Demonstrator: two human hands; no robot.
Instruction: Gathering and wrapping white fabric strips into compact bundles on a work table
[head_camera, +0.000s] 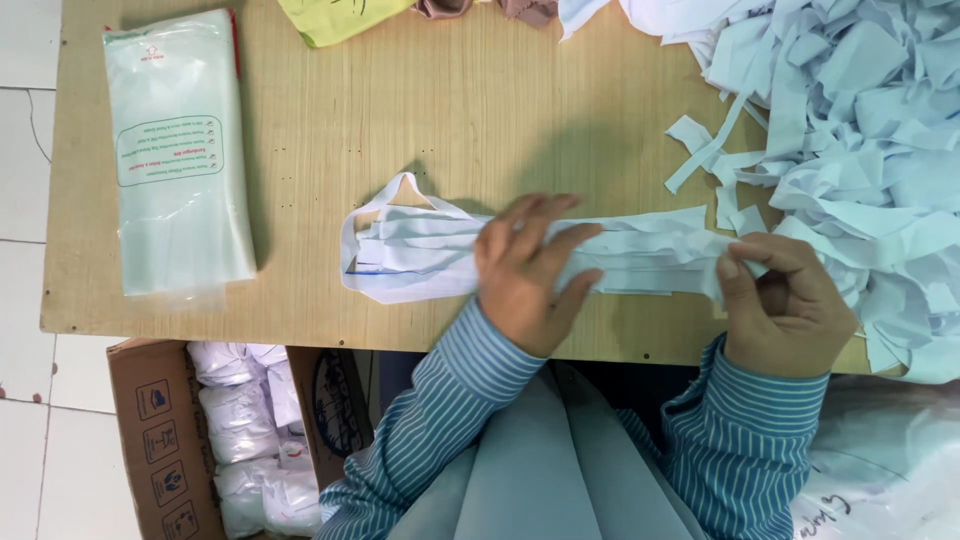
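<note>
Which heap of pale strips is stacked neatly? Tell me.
The stack of strips under the left hand, mid-table: its strips lie flat and aligned. The loose pile at the right is tangled.

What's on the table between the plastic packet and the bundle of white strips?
Nothing: the head view shows only bare wooden table between the plastic packet and the bundle of strips.
</note>
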